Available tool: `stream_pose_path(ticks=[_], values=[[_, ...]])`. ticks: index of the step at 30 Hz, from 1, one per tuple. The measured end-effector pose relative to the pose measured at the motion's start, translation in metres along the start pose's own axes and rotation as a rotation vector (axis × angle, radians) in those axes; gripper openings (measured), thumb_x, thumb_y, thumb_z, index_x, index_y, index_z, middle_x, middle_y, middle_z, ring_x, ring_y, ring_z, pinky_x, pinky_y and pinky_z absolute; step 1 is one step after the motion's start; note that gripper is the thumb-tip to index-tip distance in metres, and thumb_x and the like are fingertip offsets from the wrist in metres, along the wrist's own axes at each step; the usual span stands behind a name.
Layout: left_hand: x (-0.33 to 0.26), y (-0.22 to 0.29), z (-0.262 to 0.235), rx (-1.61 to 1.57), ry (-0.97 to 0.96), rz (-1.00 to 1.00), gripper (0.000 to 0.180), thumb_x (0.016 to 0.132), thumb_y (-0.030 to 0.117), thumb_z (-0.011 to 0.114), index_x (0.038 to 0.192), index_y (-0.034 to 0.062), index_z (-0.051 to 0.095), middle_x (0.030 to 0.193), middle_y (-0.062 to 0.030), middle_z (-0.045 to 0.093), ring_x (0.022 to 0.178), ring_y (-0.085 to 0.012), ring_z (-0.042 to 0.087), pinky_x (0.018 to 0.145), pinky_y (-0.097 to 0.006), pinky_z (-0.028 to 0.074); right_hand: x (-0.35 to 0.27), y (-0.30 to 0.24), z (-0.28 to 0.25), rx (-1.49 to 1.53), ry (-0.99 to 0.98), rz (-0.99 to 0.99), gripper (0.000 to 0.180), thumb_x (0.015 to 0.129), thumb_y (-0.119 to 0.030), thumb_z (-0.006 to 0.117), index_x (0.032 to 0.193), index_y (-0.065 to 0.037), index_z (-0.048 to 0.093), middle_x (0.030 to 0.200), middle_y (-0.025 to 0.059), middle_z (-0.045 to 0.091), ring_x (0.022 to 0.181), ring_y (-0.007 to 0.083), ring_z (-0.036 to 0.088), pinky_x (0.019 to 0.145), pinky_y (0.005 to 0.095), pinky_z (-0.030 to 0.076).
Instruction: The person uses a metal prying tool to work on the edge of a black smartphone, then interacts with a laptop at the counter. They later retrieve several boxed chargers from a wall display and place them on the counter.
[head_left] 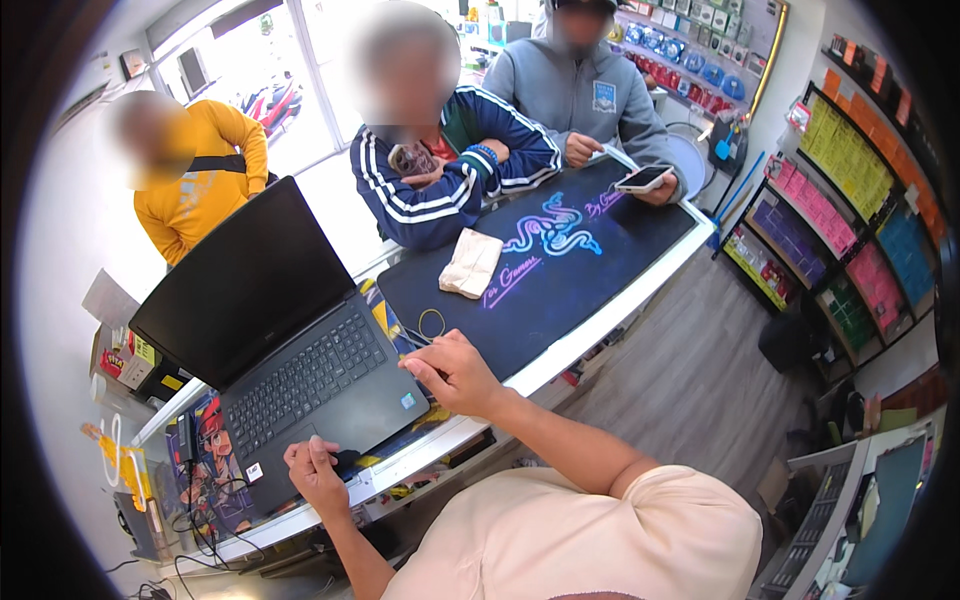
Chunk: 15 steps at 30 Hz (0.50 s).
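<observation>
An open black laptop [310, 370] with a dark screen stands on the counter in front of me. My left hand [320, 475] is at its front edge by the touchpad, fingers curled in, with no object showing in them. Over the laptop's right edge is my right hand [458, 375], its fingers bent and drawn together; whatever they hold, if anything, is too small to make out. Just beyond it a thin yellow loop [432, 322] lies on a dark printed desk mat [560, 280]. A folded cream cloth or paper [471, 264] rests farther along the mat.
Across the counter, one person [450, 170] leans with folded arms, and another in a grey hoodie [590, 100] holds a phone [645, 179]. A person in yellow [200, 180] stands at the left. Cables [205, 520] trail at the near left. Shelves of coloured packs [840, 190] line the right wall.
</observation>
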<state>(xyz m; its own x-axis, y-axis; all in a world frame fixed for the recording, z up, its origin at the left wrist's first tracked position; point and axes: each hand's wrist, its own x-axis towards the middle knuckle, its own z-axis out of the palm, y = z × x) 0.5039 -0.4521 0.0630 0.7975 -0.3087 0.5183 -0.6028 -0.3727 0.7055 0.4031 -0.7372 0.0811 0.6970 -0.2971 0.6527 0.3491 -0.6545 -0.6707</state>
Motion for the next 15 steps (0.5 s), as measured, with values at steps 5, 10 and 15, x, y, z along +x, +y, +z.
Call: stream_pose_path(ticks=[5,10,15], values=[[-0.002,0.013,0.005,-0.064,0.113,-0.106,0.042,0.110,0.026,0.057,0.079,-0.0007,0.067,0.061,-0.0013,0.052,0.069,-0.0114,0.048,0.069,-0.030,0.039,0.000,0.001,0.002,0.027,0.008,-0.018,0.021,0.102,-0.023,0.069,0.096,-0.006,0.078,0.071,0.0041,0.068,0.065,0.0190,0.057,0.077,0.0367,0.039],[-0.002,-0.002,-0.002,-0.326,0.080,-0.128,0.032,0.108,0.022,0.058,0.087,0.0002,0.067,0.080,-0.0034,0.060,0.066,-0.0073,0.044,0.059,-0.025,0.034,0.001,0.000,0.001,0.025,0.004,-0.013,0.021,0.102,-0.023,0.069,0.095,-0.005,0.078,0.074,0.0048,0.071,0.066,0.0191,0.060,0.078,0.0367,0.040],[0.000,0.013,-0.003,-0.401,0.090,-0.103,0.025,0.106,0.020,0.058,0.094,0.0004,0.067,0.105,-0.0067,0.062,0.066,-0.0052,0.043,0.059,-0.022,0.034,0.000,0.001,0.001,0.019,0.000,-0.001,0.021,0.102,-0.023,0.069,0.095,-0.005,0.078,0.074,0.0045,0.071,0.067,0.0192,0.060,0.078,0.0366,0.040]])
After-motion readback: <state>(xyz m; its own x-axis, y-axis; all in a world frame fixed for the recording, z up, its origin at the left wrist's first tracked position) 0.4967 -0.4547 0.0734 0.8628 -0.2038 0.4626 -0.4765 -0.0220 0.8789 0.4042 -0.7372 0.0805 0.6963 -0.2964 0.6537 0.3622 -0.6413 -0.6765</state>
